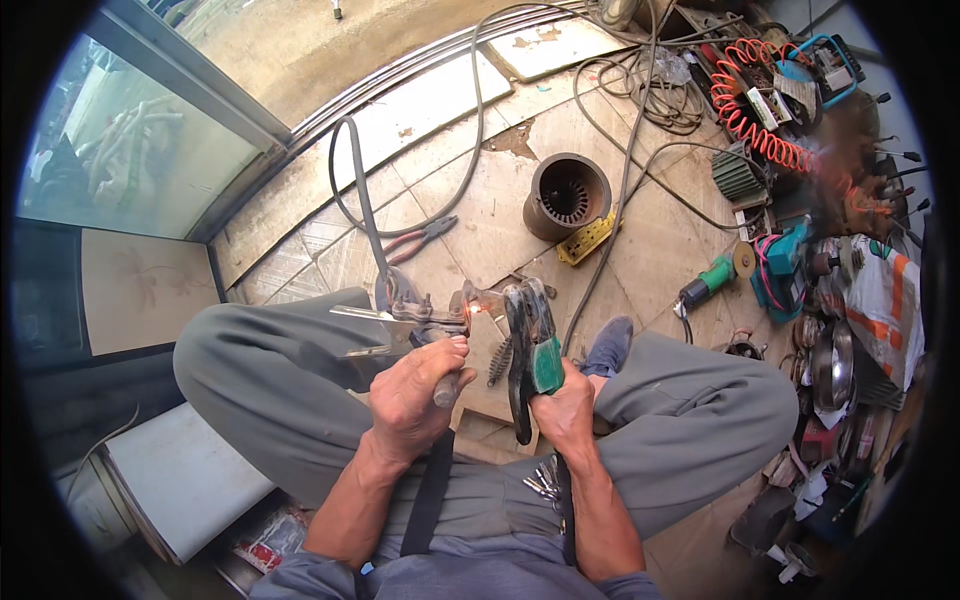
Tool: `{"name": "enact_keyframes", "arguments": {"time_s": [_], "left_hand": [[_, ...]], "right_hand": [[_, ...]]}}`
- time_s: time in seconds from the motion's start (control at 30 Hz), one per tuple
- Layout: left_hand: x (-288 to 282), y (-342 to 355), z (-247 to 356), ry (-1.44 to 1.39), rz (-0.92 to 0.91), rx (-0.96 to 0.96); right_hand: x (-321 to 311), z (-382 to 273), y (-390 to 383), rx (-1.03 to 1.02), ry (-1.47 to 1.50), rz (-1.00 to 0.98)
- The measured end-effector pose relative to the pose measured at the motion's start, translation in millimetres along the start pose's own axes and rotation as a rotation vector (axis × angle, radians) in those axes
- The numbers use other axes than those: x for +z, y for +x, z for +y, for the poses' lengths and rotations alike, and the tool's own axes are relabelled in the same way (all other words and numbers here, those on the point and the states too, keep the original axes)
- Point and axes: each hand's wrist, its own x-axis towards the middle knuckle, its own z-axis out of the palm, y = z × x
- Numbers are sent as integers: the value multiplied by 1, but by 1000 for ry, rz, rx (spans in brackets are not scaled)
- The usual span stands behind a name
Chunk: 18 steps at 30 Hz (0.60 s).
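- Green-and-black tool point(519, 365), centre of frame: right hand point(566, 404) gripping its green handle point(547, 366); probably stiff, weighty, best held there.
- Grey rounded handle point(446, 391), left of centre: left hand point(410, 392) closed around it, hiding where it joins.
- Orange-glowing metal piece point(469, 306), centre: likely hot; glare blurs its edges.
- Dark hollow metal cylinder point(545, 208), upper centre: likely heavy; shadowed inside.

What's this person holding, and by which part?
Right grip: the tool, by its green handle; left grip: a grey rod, near its visible end.
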Motion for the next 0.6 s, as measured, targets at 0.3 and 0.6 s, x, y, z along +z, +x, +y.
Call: {"name": "enact_keyframes", "arguments": {"time_s": [0.3,0.6], "left_hand": [[4,33,4,14,138,-296],[-15,67,-49,-547,37,-494]], "right_hand": [[8,6,6,-6,88,76],[8,-2,11,-70,215,86]]}}
